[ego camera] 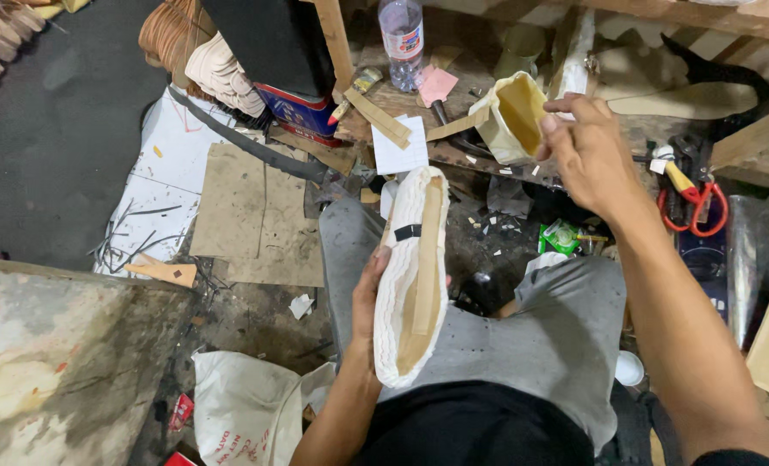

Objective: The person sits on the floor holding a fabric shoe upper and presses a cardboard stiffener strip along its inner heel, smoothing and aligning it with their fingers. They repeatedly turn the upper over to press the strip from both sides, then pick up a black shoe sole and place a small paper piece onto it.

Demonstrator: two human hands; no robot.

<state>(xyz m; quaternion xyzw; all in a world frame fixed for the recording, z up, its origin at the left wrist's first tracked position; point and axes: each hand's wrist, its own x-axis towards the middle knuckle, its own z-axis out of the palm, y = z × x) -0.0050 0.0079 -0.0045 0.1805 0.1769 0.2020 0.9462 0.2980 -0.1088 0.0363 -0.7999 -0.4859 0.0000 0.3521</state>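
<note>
At the far left a dark floor (48, 164) runs beside flat sheets of cardboard (259, 211) and white paper, with a stack of pale soles (220, 73) above them. Moving inward, the left hand (369, 298) is closed along the left edge of a shoe sole (412, 276), thumb on its rim, holding it bottom-up over the lap in grey trousers (566, 336). The sole is white around the edge with a tan inner face, a tan strip down its middle and a small black band across the upper part. Its long axis runs nearly straight away from the person, leaning slightly right, with the far end toward the workbench (488, 160) and the near end close to the waist. Up and to the right of that far end, well apart from it, sits a pale glue pot (510, 116) with yellow glue inside, mouth tilted toward the person. The right hand (587, 151) is at the pot's right rim, fingers pinched together; whether they hold a brush or only the rim cannot be told. This right hand is the nearer to the pot, the left to the sole. Farther right lie red-handled scissors (699, 207).
</note>
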